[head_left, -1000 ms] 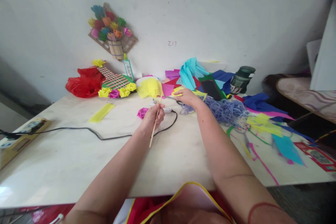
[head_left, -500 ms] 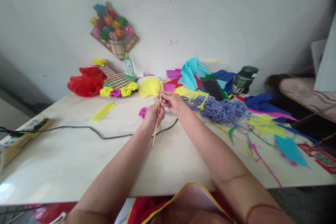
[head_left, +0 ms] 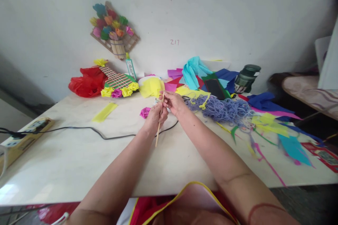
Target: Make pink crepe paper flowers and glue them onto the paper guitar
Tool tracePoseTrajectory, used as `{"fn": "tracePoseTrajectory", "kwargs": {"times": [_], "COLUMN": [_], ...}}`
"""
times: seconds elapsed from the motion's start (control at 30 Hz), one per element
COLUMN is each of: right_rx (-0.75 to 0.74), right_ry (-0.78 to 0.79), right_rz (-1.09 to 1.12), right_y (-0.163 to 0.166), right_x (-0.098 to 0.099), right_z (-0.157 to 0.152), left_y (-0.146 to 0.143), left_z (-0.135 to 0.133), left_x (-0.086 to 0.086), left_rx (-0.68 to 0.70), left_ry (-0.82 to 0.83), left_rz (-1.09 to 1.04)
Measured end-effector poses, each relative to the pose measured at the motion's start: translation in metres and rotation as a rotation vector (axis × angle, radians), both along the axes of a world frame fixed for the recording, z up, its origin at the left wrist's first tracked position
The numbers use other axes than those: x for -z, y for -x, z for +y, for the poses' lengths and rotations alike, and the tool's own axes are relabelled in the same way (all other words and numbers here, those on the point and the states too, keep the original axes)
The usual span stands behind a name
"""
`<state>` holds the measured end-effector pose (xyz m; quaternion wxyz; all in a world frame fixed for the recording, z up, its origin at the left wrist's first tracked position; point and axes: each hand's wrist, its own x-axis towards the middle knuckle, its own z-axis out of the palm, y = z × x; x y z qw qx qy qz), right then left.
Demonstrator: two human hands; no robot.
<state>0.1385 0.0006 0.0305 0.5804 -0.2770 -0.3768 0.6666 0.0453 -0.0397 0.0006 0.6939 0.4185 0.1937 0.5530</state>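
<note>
My left hand (head_left: 155, 116) is closed around a thin wooden stick (head_left: 159, 126) held nearly upright above the white table (head_left: 66, 154). My right hand (head_left: 173, 101) pinches the stick's top end, where a bit of yellow paper seems to sit; I cannot make out what the fingers hold. A small pink paper flower (head_left: 145, 112) lies just left of my left hand. A sheet of yellow paper (head_left: 151, 87) lies behind the hands.
A black cord (head_left: 87, 130) runs from a power strip (head_left: 25, 137) at the left to behind my hands. Purple yarn (head_left: 224, 109), coloured paper scraps (head_left: 269, 123), a dark green jar (head_left: 246, 77), a red bag (head_left: 86, 82) and paper-flower crafts (head_left: 118, 88) crowd the back and right.
My right hand came back from the yarn and yellow strip at the right and now meets my left hand at the stick's top. The left hand kept the stick.
</note>
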Motion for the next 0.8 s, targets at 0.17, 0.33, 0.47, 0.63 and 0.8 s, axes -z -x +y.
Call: {"fn": "tracePoseTrajectory", "kwargs": {"times": [0.17,0.33,0.47,0.63,0.8], "right_rx": [-0.128,-0.163,-0.162,-0.148,-0.101], "right_ry": [0.016,0.029,0.024,-0.005,0.014], "right_rz": [0.026,0.032,0.040,0.045,0.040], "right_y": [-0.0038,-0.0036,-0.0014,-0.0002,-0.0008], "right_x": [0.0027,0.0032,0.0049,0.0082,0.0078], "right_z": [0.0043,0.0041,0.0036,0.0050,0.0045], "left_y": [0.0037,0.0065,0.0071,0.0059,0.0036], "left_z": [0.0013,0.0042,0.0048,0.0037,0.0021], "left_x": [0.0003,0.0025,0.0029,0.0025,0.0026], "left_rx": [0.018,0.046,0.068,0.063,0.060], "left_ry": [0.037,0.046,0.046,0.036,0.032], "left_rz": [-0.051,-0.068,-0.074,-0.079,-0.069]}}
